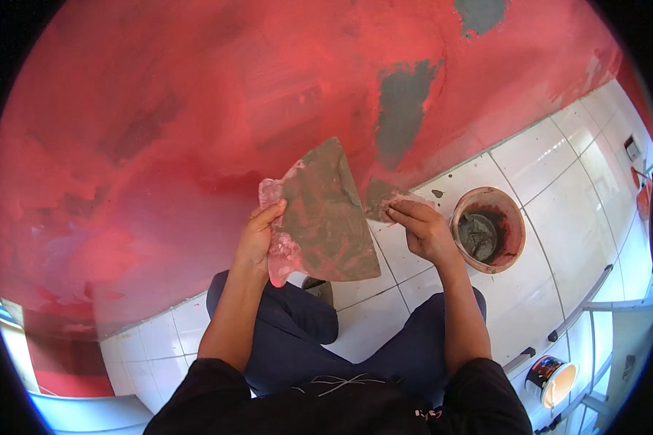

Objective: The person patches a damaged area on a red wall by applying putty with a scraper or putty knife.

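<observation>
My left hand (257,235) grips the pink, ragged edge of a flat, roughly fan-shaped board (330,217) smeared with grey filler. My right hand (424,230) pinches a small flat spreader (379,201) coated in the same grey paste. The spreader lies just right of the board's edge; whether the two touch I cannot tell. Beside my right hand, a round reddish bucket (515,239) stands on the floor with wet grey filler (479,235) inside it. Ahead is a red wall (218,123) with a dark grey filler patch (405,109) and another grey patch (480,14) higher up.
White floor tiles (559,196) run along the foot of the wall, with small grey drops (437,193) near the bucket. At the lower right are an open paint tub (544,377) and the metal legs of a ladder-like frame (584,308). My bent knees flank the work area.
</observation>
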`<state>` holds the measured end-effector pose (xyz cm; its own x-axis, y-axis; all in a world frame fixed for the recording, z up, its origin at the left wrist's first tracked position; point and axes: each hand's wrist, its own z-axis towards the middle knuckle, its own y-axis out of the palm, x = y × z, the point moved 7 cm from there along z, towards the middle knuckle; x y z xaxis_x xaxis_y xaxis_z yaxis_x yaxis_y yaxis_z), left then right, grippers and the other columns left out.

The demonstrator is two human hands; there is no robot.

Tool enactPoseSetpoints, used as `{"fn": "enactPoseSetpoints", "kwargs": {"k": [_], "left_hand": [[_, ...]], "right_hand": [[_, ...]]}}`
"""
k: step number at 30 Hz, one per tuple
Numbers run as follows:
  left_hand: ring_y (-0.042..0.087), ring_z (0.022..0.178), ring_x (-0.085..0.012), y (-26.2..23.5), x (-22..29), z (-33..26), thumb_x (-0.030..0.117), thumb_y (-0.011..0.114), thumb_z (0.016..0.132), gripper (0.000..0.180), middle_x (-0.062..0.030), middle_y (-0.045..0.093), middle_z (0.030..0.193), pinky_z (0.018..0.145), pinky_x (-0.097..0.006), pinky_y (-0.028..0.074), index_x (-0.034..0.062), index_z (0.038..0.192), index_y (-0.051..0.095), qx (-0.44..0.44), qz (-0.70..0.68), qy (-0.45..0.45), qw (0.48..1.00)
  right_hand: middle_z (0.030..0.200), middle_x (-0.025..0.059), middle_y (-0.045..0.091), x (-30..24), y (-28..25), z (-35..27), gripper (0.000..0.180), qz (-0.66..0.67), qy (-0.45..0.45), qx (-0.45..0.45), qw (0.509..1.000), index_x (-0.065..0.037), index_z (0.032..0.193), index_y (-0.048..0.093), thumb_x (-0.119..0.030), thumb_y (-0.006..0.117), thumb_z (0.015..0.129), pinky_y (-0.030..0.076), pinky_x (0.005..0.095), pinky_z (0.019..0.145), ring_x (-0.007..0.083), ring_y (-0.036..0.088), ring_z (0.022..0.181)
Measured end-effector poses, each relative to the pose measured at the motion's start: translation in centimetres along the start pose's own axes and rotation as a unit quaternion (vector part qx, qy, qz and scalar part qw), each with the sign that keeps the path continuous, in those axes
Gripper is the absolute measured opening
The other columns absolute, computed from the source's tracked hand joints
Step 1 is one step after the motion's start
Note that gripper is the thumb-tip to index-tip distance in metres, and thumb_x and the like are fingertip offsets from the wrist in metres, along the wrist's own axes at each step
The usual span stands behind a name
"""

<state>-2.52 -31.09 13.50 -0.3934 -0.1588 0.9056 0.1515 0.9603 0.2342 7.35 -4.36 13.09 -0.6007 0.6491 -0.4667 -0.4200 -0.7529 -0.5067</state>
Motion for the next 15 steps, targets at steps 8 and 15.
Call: {"fn": "enactPoseSetpoints", "kwargs": {"k": [8, 15], "left_hand": [[0.06, 0.089, -0.0161, 2.1, 3.1, -0.9, 0.013, 0.054, 0.085, 0.025, -0.0084, 0.063, 0.099, 0.081, -0.027, 0.046, -0.0037, 0.103, 0.06, -0.012, -0.012, 0.064, 0.998], [0.061, 0.089, -0.019, 4.8, 3.8, -0.8, 0.012, 0.053, 0.085, 0.028, -0.0112, 0.062, 0.102, 0.08, -0.029, 0.048, -0.0041, 0.107, 0.057, 0.018, 0.006, 0.064, 0.998]], "right_hand": [[0.094, 0.024, 0.061, 16.0, 4.4, -8.7, 0.028, 0.137, 0.509, 0.096, 0.844, 0.0, 0.098, 0.062, -0.001, 0.049, 0.073, 0.049, 0.0357, 0.072, 0.0325, 0.062, 0.09], [0.078, 0.0251, 0.062, 24.2, 6.6, -6.4, 0.027, 0.185, 0.605, 0.187, 0.752, 0.007, 0.092, 0.061, -0.01, 0.051, 0.073, 0.047, 0.0371, 0.064, 0.032, 0.063, 0.075]]}}
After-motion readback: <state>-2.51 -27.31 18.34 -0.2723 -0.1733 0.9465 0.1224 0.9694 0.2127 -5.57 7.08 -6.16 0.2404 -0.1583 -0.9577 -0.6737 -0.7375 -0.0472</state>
